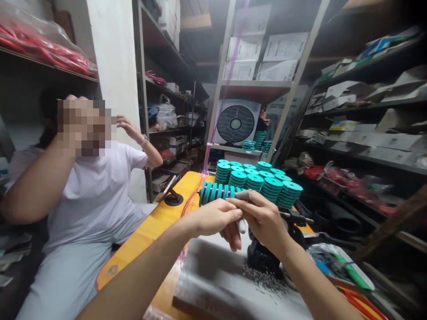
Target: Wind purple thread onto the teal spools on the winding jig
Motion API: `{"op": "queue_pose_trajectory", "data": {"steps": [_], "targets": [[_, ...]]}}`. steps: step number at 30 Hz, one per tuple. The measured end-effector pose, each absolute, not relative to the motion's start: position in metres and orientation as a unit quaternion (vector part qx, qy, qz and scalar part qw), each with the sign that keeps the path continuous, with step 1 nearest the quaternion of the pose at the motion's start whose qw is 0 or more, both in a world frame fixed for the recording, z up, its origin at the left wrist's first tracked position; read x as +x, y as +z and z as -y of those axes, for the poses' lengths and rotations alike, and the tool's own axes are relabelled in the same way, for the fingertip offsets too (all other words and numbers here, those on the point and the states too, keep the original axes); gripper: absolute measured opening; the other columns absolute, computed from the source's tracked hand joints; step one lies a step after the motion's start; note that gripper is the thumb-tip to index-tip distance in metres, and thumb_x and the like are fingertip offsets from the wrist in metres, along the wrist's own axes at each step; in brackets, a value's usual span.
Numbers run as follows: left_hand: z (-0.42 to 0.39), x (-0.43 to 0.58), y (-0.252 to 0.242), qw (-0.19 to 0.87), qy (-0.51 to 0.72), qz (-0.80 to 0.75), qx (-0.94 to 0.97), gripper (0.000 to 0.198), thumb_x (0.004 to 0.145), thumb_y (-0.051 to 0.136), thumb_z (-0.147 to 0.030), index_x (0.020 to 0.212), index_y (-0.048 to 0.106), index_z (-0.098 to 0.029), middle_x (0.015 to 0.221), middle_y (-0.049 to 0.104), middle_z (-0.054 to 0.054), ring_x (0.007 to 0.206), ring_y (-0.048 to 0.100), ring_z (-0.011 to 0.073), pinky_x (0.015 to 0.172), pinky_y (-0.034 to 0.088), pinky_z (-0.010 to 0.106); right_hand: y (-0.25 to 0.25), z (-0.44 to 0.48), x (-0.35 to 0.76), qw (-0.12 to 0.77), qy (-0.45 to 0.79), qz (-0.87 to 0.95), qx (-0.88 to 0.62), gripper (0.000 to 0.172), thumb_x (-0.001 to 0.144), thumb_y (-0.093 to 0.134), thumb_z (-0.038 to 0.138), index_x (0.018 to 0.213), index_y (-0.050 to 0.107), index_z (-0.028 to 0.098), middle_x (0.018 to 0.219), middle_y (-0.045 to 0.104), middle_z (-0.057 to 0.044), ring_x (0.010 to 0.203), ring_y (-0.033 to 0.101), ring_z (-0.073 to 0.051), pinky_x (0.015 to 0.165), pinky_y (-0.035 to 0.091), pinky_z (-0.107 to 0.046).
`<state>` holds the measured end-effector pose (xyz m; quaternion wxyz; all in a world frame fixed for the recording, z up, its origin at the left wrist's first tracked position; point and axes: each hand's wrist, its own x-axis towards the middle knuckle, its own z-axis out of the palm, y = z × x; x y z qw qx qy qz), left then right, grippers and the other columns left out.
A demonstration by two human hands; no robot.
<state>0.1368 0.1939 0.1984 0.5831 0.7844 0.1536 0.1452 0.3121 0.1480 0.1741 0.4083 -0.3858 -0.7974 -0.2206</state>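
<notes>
My left hand (216,220) and my right hand (267,220) meet over the table, fingers bent and pressed close together. Whatever lies between the fingertips is hidden or too small to name. Greyish wraps cover some fingertips. Just beyond the hands, a row of teal spools (213,193) sits on a horizontal shaft, with dark purple wire showing between the flanges. A black machine (263,255) stands under my right hand, its shaft end sticking out to the right. Stacks of teal spools (271,189) stand behind. Thin reddish-purple wires (191,200) run along the table left of the row.
A seated person (96,195) is at the left, both hands raised to the head. The yellow table (133,249) bears a grey board (213,275) with small bits scattered on it. A tray of tools (340,266) lies right. A box fan (236,122) and loaded shelves stand behind.
</notes>
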Motion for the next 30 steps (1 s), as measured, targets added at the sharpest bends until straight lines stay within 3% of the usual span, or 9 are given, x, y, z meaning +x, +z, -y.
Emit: {"op": "queue_pose_trajectory", "data": {"steps": [2,5,7,9,12,15,24,30], "targets": [[-0.195,0.129,0.206,0.571,0.163,-0.141,0.792,0.048,0.089,0.042,-0.051,0.065,0.06,-0.014,0.056,0.065,0.008,0.055,0.063,0.0166,0.06,0.049,0.029,0.174,-0.148,0.311,0.445,-0.198,0.778,-0.397,0.025,0.092,0.049,0.018,0.103,0.07,0.025,0.09,0.066,-0.005,0.081,0.063,-0.016,0.07,0.052,-0.028],[-0.205,0.121,0.215,0.537,0.359,-0.108,0.756,0.043,0.089,0.045,-0.051,0.082,0.066,-0.014,0.073,0.07,0.008,0.065,0.067,0.0182,0.067,0.051,0.031,0.175,-0.151,0.309,0.489,-0.153,0.75,-0.417,0.025,0.092,0.049,0.02,0.098,0.072,0.025,0.089,0.066,-0.005,0.076,0.062,-0.014,0.064,0.051,-0.027],[-0.215,0.126,0.216,0.475,0.506,-0.091,0.714,0.035,0.09,0.046,-0.044,0.096,0.066,-0.016,0.092,0.071,0.008,0.083,0.068,0.0196,0.08,0.051,0.032,0.179,-0.155,0.308,0.506,-0.127,0.739,-0.426,0.024,0.092,0.05,0.021,0.098,0.073,0.026,0.087,0.065,-0.004,0.074,0.061,-0.014,0.063,0.05,-0.027],[-0.224,0.139,0.211,0.4,0.554,-0.083,0.726,0.03,0.091,0.046,-0.034,0.109,0.064,-0.016,0.11,0.068,0.01,0.104,0.063,0.0206,0.094,0.046,0.032,0.184,-0.16,0.309,0.523,-0.111,0.727,-0.43,0.022,0.091,0.052,0.022,0.096,0.073,0.026,0.083,0.064,-0.003,0.073,0.06,-0.014,0.063,0.05,-0.027],[-0.234,0.162,0.202,0.283,0.501,-0.125,0.809,0.034,0.093,0.042,-0.029,0.119,0.061,-0.017,0.122,0.065,0.01,0.114,0.06,0.0225,0.097,0.043,0.032,0.194,-0.164,0.315,0.538,-0.107,0.713,-0.436,0.02,0.09,0.054,0.023,0.096,0.073,0.026,0.08,0.061,-0.003,0.073,0.058,-0.015,0.064,0.049,-0.028],[-0.239,0.171,0.198,0.204,0.448,-0.186,0.85,0.037,0.094,0.039,-0.033,0.119,0.064,-0.022,0.117,0.07,0.007,0.106,0.064,0.0249,0.089,0.047,0.033,0.209,-0.162,0.324,0.519,-0.149,0.713,-0.446,0.021,0.091,0.053,0.025,0.098,0.073,0.025,0.088,0.058,-0.004,0.076,0.058,-0.015,0.066,0.049,-0.029],[-0.249,0.177,0.206,0.224,0.41,-0.217,0.857,0.034,0.086,0.053,-0.049,0.104,0.074,-0.029,0.104,0.075,0.005,0.094,0.068,0.0253,0.076,0.048,0.031,0.239,-0.158,0.33,0.4,-0.218,0.771,-0.446,0.025,0.094,0.045,0.022,0.093,0.07,0.021,0.085,0.061,-0.005,0.074,0.058,-0.014,0.065,0.046,-0.028],[-0.241,0.182,0.21,0.124,0.383,-0.277,0.872,0.038,0.088,0.045,-0.052,0.106,0.073,-0.033,0.088,0.076,0.006,0.078,0.068,0.0243,0.066,0.042,0.029,0.237,-0.163,0.328,0.384,-0.227,0.777,-0.443,0.025,0.094,0.045,0.021,0.094,0.071,0.022,0.085,0.06,-0.005,0.075,0.057,-0.013,0.066,0.046,-0.028]]}}
